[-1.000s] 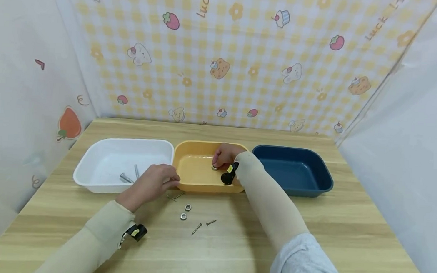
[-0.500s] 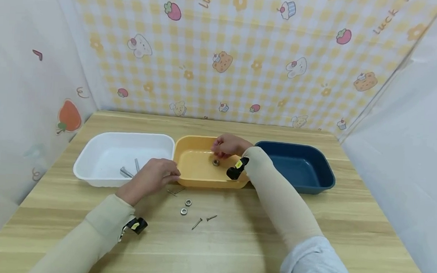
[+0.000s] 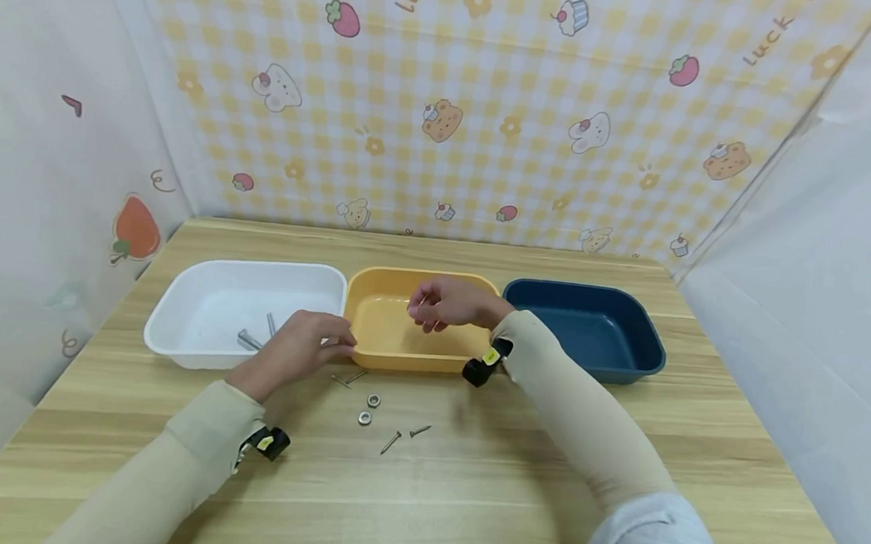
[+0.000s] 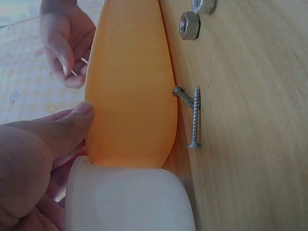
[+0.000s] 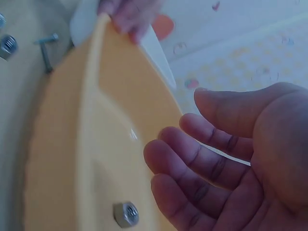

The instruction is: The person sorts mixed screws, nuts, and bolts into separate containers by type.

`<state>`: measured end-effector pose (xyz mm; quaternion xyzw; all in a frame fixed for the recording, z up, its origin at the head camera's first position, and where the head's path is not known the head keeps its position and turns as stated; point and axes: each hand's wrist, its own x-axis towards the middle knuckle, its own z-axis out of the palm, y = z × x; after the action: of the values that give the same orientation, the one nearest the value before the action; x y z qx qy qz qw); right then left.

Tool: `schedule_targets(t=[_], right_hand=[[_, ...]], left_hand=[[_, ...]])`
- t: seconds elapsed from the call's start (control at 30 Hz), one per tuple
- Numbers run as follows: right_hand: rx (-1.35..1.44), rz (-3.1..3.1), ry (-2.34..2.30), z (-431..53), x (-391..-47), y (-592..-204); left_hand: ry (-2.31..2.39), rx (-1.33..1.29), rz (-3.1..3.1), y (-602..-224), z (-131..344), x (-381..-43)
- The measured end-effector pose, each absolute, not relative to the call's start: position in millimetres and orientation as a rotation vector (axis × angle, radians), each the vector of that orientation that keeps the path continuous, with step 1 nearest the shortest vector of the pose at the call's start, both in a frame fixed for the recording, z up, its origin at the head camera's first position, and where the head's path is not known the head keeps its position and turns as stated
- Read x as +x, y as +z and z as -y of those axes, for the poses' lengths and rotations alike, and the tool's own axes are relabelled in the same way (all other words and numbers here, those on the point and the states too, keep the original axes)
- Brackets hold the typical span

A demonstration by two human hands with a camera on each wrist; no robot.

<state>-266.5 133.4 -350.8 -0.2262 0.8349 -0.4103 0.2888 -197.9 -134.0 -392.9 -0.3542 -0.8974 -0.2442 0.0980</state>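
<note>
At the near left corner of the yellow tray [image 3: 370, 357], my left hand [image 3: 302, 349] pinches the rim, thumb [image 4: 72, 127] on the near side and fingers mostly hidden behind. My right hand [image 3: 449, 301] hovers over the same tray with loosely bent fingers [image 5: 192, 159] and nothing between them. A steel hex nut [image 5: 126, 214] lies inside the yellow tray below it; the hand hides this nut in the head view. Two more nuts [image 3: 373, 400] lie on the table in front, along with several screws [image 3: 391, 442]. One crossed pair of screws [image 4: 195, 118] lies close to the tray's wall.
A white tray [image 3: 183, 355] holding two bolts [image 3: 249, 340] stands at the left, against the yellow one. The dark blue tray [image 3: 589, 331] stands at the right. A patterned cloth [image 3: 386, 94] hangs behind the wooden table [image 3: 466, 499].
My right hand has let go of the nut in the yellow tray and lifted toward me, its fingers loosening. The left hand keeps its place on the rim. The head view has tipped slightly.
</note>
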Motion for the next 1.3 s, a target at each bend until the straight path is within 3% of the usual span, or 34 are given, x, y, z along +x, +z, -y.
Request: schedule_targets(t=[0.6,0.87,1.3], right_hand=[[-0.917,-1.997,-0.971,-126,-208,-365],[-0.903,-1.914,-0.889,-115,-196,-392],[-0.924,-2.181,-0.654,-99,-187,-405]], left_hand=[[-0.765,-1.048,2.582,-395,135,-194],[-0.778,-1.048,2.582,-398,136,-195],[-0.795,-1.054,2.591,-397,136,-195]])
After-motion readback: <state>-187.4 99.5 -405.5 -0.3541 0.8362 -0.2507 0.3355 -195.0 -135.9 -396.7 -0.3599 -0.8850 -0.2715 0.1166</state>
